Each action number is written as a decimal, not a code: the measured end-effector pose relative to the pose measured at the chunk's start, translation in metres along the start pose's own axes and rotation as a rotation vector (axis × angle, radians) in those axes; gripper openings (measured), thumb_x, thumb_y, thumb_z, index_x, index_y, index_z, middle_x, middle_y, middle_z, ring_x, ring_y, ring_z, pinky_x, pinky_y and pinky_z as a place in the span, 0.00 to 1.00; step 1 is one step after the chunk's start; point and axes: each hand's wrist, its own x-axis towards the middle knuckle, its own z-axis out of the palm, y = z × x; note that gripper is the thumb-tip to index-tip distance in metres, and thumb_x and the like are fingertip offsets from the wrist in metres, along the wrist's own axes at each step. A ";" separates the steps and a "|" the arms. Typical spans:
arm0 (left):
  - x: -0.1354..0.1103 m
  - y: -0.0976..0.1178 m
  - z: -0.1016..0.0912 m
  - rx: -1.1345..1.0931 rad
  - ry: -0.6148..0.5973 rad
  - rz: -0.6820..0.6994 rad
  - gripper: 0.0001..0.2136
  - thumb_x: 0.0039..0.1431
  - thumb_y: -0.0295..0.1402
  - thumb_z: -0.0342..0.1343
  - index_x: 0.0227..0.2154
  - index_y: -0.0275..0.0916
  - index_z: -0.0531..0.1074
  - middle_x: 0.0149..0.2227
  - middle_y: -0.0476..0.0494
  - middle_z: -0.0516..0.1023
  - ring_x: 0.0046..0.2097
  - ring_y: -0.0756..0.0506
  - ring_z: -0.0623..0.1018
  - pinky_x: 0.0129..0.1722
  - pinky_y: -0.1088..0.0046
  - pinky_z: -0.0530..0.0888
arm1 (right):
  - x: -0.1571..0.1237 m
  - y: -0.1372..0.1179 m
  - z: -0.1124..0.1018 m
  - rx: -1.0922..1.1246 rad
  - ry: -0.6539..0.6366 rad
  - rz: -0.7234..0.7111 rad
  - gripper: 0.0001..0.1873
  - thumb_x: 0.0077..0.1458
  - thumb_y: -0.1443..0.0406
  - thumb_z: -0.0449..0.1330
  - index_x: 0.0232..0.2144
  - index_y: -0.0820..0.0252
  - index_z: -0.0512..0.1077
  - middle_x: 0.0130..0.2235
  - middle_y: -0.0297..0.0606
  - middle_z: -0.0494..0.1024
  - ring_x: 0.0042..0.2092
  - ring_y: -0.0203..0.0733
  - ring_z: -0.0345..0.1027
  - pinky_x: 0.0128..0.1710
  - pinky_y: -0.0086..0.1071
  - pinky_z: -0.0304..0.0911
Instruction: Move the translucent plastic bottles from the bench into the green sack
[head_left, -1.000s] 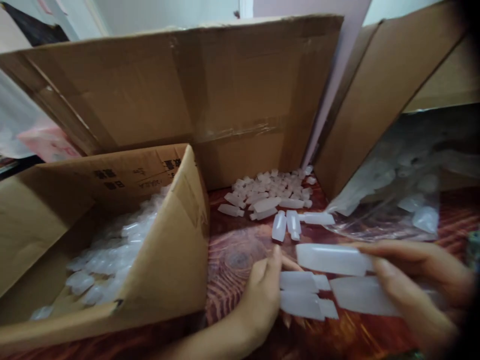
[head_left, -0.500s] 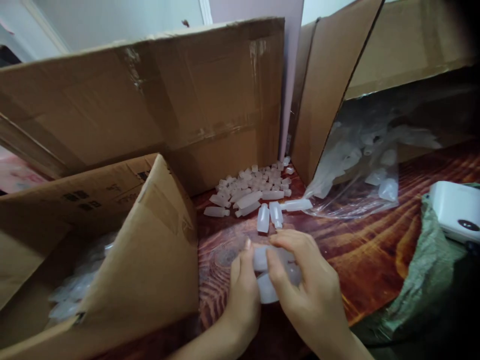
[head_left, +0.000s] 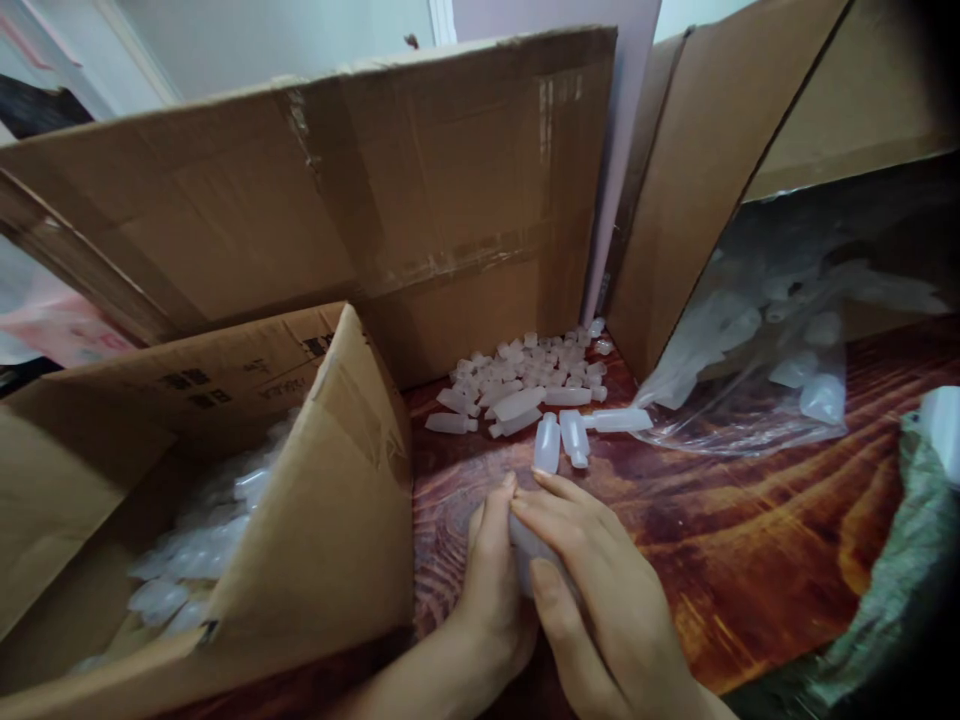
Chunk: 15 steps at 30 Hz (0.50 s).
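Note:
My left hand [head_left: 491,590] and my right hand [head_left: 619,590] are cupped together low in the middle of the head view. Between them are translucent white plastic bottles [head_left: 529,548], mostly covered by my fingers, so I cannot tell how many. Just beyond my fingertips two small bottles [head_left: 547,443] lie on the reddish wooden table [head_left: 705,520], and another bottle [head_left: 619,420] lies crosswise to their right. Farther back, loose bottles [head_left: 519,403] lie in front of a pile of small translucent caps [head_left: 551,355].
An open cardboard box [head_left: 337,540] at left holds many clear plastic pieces [head_left: 195,550]. A tall cardboard panel [head_left: 450,180] stands behind. At right, a clear bag [head_left: 780,400] of white bottles spills from another box [head_left: 697,180]. Green sacking [head_left: 885,590] and a white device [head_left: 943,435] sit far right.
My right hand has closed over the bottles, hiding more of them against my left hand. The whole view has shifted left, so the table things appear farther right.

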 end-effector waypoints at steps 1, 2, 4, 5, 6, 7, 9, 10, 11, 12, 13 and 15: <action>0.002 -0.001 -0.001 -0.022 0.015 -0.026 0.17 0.48 0.47 0.60 0.28 0.36 0.68 0.26 0.49 0.71 0.30 0.49 0.72 0.33 0.74 0.70 | 0.008 0.000 -0.005 0.044 -0.030 0.075 0.16 0.63 0.68 0.48 0.51 0.63 0.68 0.50 0.44 0.74 0.54 0.45 0.67 0.52 0.39 0.67; 0.004 -0.002 -0.003 -0.033 0.023 -0.059 0.16 0.49 0.46 0.59 0.28 0.36 0.68 0.24 0.49 0.71 0.28 0.49 0.72 0.31 0.75 0.70 | 0.018 0.002 -0.009 0.087 -0.038 0.153 0.16 0.65 0.65 0.47 0.50 0.61 0.68 0.49 0.42 0.76 0.51 0.43 0.70 0.48 0.35 0.69; 0.007 -0.002 -0.007 -0.015 -0.011 -0.165 0.16 0.50 0.45 0.57 0.24 0.36 0.68 0.20 0.47 0.70 0.24 0.48 0.71 0.26 0.74 0.69 | 0.047 0.011 -0.010 0.131 -0.018 0.292 0.15 0.67 0.63 0.46 0.48 0.58 0.70 0.45 0.39 0.77 0.45 0.40 0.73 0.40 0.30 0.71; 0.008 -0.002 -0.008 0.012 -0.050 -0.234 0.16 0.50 0.45 0.55 0.22 0.35 0.69 0.19 0.46 0.70 0.22 0.47 0.71 0.23 0.74 0.68 | 0.064 0.019 -0.007 0.108 0.025 0.297 0.14 0.67 0.62 0.47 0.44 0.57 0.72 0.43 0.38 0.78 0.45 0.40 0.73 0.40 0.31 0.70; 0.009 0.000 -0.010 0.042 -0.101 -0.294 0.16 0.50 0.44 0.54 0.20 0.34 0.69 0.17 0.43 0.70 0.21 0.47 0.71 0.21 0.74 0.67 | 0.080 0.028 0.000 0.039 0.001 0.264 0.12 0.66 0.62 0.50 0.44 0.57 0.72 0.44 0.39 0.77 0.46 0.42 0.72 0.45 0.35 0.69; 0.010 0.001 -0.012 0.065 -0.154 -0.330 0.17 0.50 0.43 0.53 0.18 0.33 0.70 0.16 0.42 0.70 0.20 0.47 0.70 0.20 0.74 0.67 | 0.094 0.037 0.009 -0.060 -0.089 0.175 0.10 0.65 0.63 0.53 0.43 0.58 0.72 0.44 0.41 0.77 0.47 0.44 0.71 0.47 0.38 0.67; 0.013 0.004 -0.017 0.062 -0.250 -0.316 0.17 0.48 0.42 0.52 0.16 0.32 0.71 0.16 0.40 0.70 0.18 0.47 0.70 0.18 0.75 0.67 | 0.116 0.055 0.033 -0.306 -0.412 -0.024 0.11 0.60 0.62 0.60 0.42 0.61 0.73 0.44 0.45 0.77 0.47 0.48 0.71 0.47 0.41 0.66; 0.015 0.004 -0.019 0.040 -0.302 -0.293 0.17 0.48 0.41 0.52 0.15 0.32 0.71 0.16 0.40 0.70 0.18 0.48 0.70 0.17 0.76 0.67 | 0.122 0.062 0.046 -0.342 -0.485 -0.061 0.13 0.54 0.61 0.64 0.41 0.61 0.74 0.43 0.45 0.77 0.46 0.50 0.71 0.46 0.41 0.66; 0.016 0.004 -0.021 0.012 -0.360 -0.286 0.17 0.48 0.42 0.52 0.15 0.32 0.71 0.16 0.41 0.70 0.17 0.47 0.70 0.15 0.75 0.67 | 0.124 0.068 0.058 -0.375 -0.537 -0.084 0.14 0.51 0.62 0.67 0.41 0.60 0.75 0.42 0.44 0.77 0.47 0.50 0.71 0.46 0.40 0.66; 0.018 0.003 -0.023 -0.018 -0.409 -0.293 0.18 0.49 0.43 0.51 0.16 0.33 0.71 0.16 0.41 0.71 0.17 0.47 0.70 0.13 0.75 0.67 | 0.125 0.072 0.069 -0.399 -0.569 -0.092 0.15 0.49 0.64 0.67 0.40 0.60 0.75 0.43 0.43 0.76 0.48 0.50 0.70 0.46 0.38 0.65; 0.020 0.002 -0.025 -0.042 -0.453 -0.316 0.18 0.50 0.43 0.51 0.17 0.33 0.72 0.17 0.42 0.71 0.17 0.46 0.71 0.11 0.74 0.67 | 0.124 0.075 0.078 -0.411 -0.581 -0.088 0.15 0.47 0.65 0.68 0.40 0.59 0.75 0.44 0.42 0.76 0.49 0.49 0.70 0.46 0.37 0.65; 0.023 0.001 -0.027 -0.075 -0.525 -0.362 0.18 0.52 0.43 0.51 0.19 0.32 0.72 0.18 0.41 0.73 0.18 0.44 0.73 0.10 0.72 0.69 | 0.122 0.078 0.093 -0.440 -0.609 -0.077 0.16 0.46 0.66 0.68 0.40 0.56 0.75 0.46 0.41 0.76 0.50 0.50 0.69 0.46 0.37 0.65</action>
